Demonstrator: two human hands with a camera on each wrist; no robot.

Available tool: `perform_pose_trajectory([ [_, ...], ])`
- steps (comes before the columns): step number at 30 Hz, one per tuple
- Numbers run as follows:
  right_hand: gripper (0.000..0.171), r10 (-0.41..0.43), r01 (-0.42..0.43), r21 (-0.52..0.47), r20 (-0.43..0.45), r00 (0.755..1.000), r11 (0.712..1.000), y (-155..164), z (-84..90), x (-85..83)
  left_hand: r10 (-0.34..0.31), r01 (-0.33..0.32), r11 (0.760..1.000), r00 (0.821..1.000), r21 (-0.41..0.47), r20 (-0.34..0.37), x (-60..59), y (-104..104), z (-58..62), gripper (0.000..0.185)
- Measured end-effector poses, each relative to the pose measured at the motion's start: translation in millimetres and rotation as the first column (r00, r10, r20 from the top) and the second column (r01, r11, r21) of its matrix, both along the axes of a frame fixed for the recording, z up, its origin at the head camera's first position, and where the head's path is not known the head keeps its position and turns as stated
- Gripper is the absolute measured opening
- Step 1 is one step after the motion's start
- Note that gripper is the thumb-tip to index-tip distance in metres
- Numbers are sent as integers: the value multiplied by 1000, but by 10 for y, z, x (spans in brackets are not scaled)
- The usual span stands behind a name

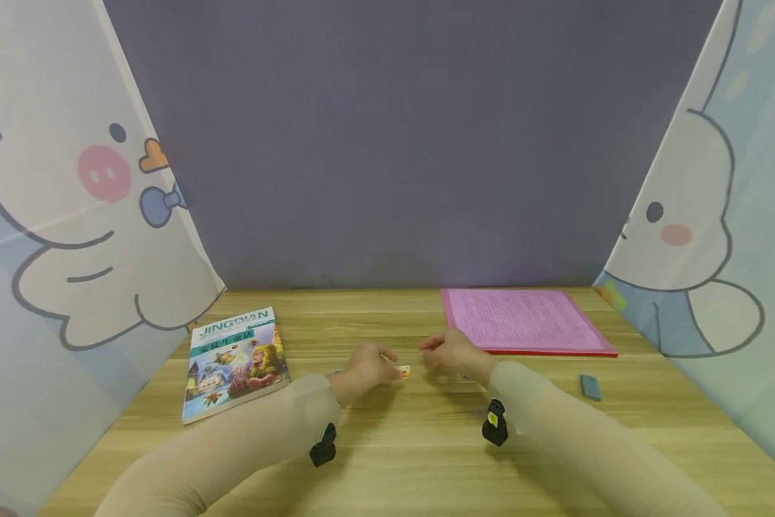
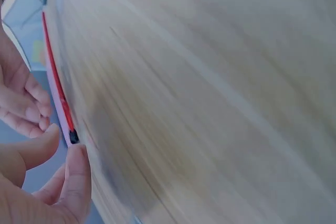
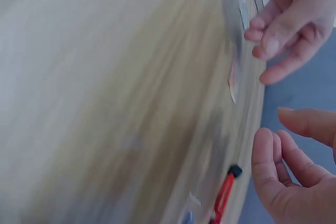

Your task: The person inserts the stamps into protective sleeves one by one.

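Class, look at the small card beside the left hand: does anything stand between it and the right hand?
Nothing visible does. In the head view, only tabletop shows between the card and the right hand; the left hand is on the card's other side.

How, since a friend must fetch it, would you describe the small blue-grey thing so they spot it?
On the wooden table, find the pink folder at the far right. On the near side of its red edge, right of the right hand, lies a small blue-grey rectangle. Unlike the text-covered folder, it is tiny and looks plain.
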State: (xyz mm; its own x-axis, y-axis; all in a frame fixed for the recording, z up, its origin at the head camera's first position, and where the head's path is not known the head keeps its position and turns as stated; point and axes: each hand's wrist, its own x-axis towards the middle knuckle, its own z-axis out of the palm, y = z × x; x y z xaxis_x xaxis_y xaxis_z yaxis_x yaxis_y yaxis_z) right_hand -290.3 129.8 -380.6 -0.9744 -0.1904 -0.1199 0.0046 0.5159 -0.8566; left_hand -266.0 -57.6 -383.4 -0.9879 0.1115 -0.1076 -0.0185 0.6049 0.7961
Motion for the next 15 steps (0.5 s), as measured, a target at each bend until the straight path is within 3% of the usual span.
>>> perform_pose_trajectory([
  [5,29,11,-11,44,11,1000,999,168,112,-19,-32,32,994,999,105,-3,98,136,17,32],
  [15,25,26,-26,105,-2,1000,994,417,104,-36,-117,119,980,993,162,-25,339,360,-57,26],
])
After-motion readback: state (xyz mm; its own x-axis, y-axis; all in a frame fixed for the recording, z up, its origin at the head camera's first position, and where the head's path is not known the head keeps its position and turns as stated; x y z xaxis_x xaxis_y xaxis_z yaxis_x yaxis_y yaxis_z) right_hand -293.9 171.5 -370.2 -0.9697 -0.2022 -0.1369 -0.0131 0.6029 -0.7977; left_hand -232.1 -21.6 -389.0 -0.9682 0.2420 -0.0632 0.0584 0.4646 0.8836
